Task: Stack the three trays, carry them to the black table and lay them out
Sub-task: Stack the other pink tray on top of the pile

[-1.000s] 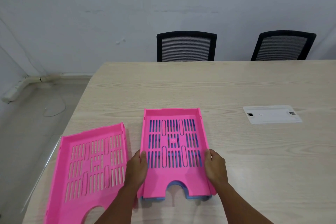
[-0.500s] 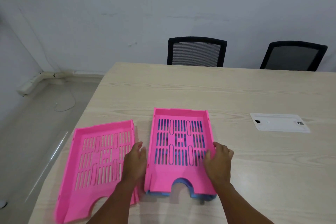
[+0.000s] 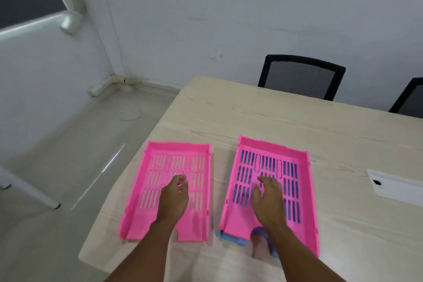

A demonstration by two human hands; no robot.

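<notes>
Two pink slotted trays lie on the light wooden table. The right pink tray rests on top of a blue tray, whose edge shows at the near side and through the slots. The left pink tray lies alone beside the stack, near the table's left edge. My left hand hovers over the middle of the left tray, fingers loosely curled, holding nothing. My right hand is over the stacked tray, fingers spread, holding nothing. No black table is in view.
Two black mesh chairs stand at the table's far side. A white cable cover plate is set into the table at the right. Bare floor and a white table leg lie to the left.
Both hands let go of the sides of the stacked tray. The left hand moved over the left tray, the right hand over the stack's middle. The camera swung left.
</notes>
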